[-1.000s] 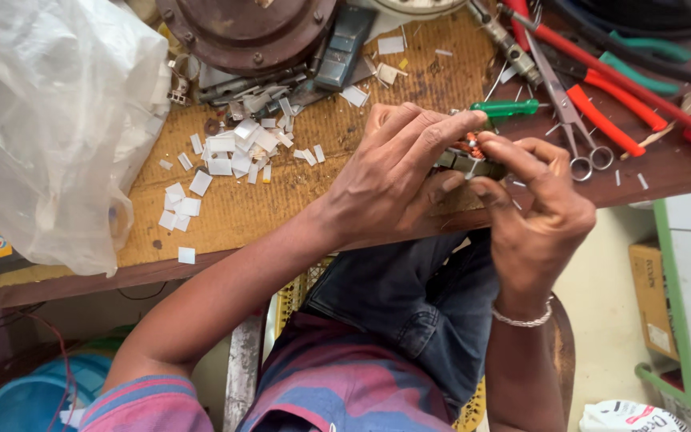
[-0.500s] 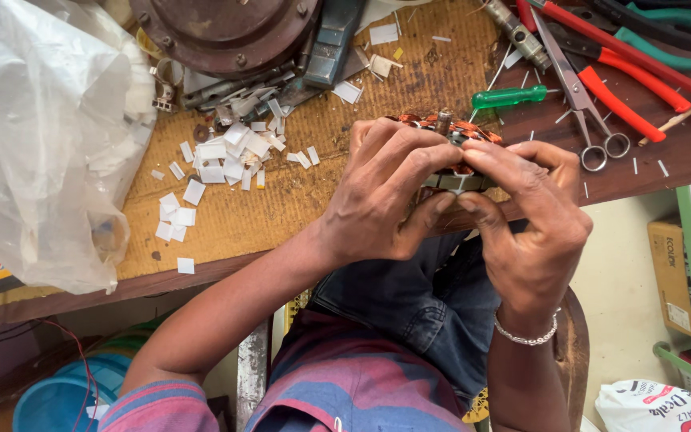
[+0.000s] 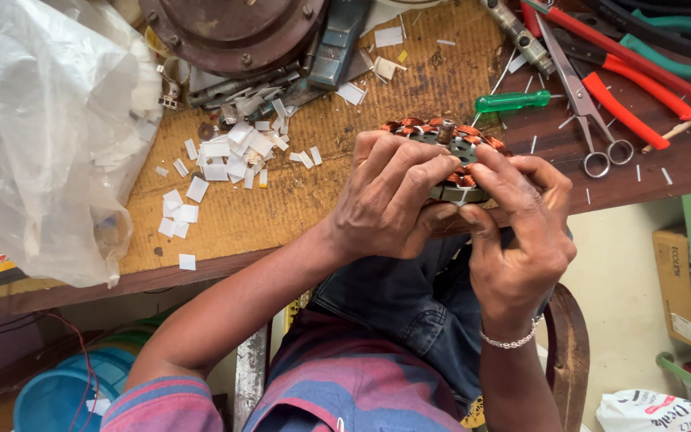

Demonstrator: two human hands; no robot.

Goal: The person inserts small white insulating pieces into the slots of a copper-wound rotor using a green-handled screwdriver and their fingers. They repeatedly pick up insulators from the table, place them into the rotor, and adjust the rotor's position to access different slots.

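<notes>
A round motor stator (image 3: 451,142) with copper windings and a metal core rests at the front edge of the wooden workbench (image 3: 201,272). My left hand (image 3: 389,196) wraps over its left side, fingers curled on the rim. My right hand (image 3: 513,232), with a silver bracelet at the wrist, grips the right side, fingertips pressing on the windings. Much of the stator is hidden under both hands.
Small white paper slips (image 3: 217,156) lie scattered on a woven mat (image 3: 433,76). A green-handled screwdriver (image 3: 513,102), scissors (image 3: 581,100) and red-handled pliers (image 3: 625,60) lie at the right. A clear plastic bag (image 3: 41,136) is at the left, a rusty motor housing (image 3: 233,28) behind.
Both hands have turned the stator so its copper windings show more at the top. The view has drifted slightly, with the bench lower in frame.
</notes>
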